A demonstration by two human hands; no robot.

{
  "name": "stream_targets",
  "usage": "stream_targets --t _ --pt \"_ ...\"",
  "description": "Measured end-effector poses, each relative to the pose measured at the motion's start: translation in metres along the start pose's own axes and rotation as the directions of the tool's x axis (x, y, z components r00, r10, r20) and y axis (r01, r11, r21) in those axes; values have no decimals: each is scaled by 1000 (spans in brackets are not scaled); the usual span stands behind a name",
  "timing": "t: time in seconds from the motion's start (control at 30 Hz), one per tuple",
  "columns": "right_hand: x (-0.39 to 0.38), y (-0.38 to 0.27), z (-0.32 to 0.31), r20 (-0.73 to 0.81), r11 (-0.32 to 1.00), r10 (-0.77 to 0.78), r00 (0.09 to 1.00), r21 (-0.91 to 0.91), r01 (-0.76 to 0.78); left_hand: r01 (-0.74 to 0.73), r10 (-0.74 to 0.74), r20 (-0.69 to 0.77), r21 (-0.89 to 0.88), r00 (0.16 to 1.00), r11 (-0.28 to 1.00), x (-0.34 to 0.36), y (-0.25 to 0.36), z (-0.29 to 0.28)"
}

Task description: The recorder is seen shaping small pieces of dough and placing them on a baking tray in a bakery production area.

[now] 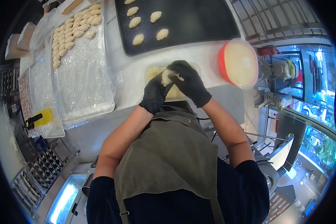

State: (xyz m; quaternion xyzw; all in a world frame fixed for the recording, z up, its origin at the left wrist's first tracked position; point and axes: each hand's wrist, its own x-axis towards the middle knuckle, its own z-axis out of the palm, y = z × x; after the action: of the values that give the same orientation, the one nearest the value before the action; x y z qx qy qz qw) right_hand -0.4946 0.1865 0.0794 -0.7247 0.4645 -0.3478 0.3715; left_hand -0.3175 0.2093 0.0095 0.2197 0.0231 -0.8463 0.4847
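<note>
Both of my hands wear black gloves and meet over a shallow translucent tub (153, 72) with pale yellow, grated-looking contents at the counter's front. My left hand (156, 89) has its fingers curled round a lumpy pale dough piece (167, 76) flecked with that coating. My right hand (188, 82) reaches over the same piece from above, fingers bent and gripping it. Behind them, a dark baking tray (190, 22) holds several coated pieces (156, 16), spaced apart.
A plastic-covered mesh tray (84, 63) with several shaped dough pieces (78, 24) lies left, beside a yellow-and-black tool (43, 117). A red bowl with a pale top (242, 63) stands right. Metal racks (44, 168) line the lower left. Part of another person (48, 5) shows at top left.
</note>
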Motion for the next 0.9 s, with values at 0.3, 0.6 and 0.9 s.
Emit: stream_targets --t 0.3,0.6,0.9 --pt "-34 -2 16 -64 966 -151 987 -221 133 61 -40 -110 189 993 980 -2 4 10" --pt "-34 -3 11 -17 916 -273 962 -310 254 -1 51 -155 305 987 952 -10 11 26" --pt "-25 17 17 369 925 106 923 -377 44 -148 156 7 365 988 919 -25 46 36"
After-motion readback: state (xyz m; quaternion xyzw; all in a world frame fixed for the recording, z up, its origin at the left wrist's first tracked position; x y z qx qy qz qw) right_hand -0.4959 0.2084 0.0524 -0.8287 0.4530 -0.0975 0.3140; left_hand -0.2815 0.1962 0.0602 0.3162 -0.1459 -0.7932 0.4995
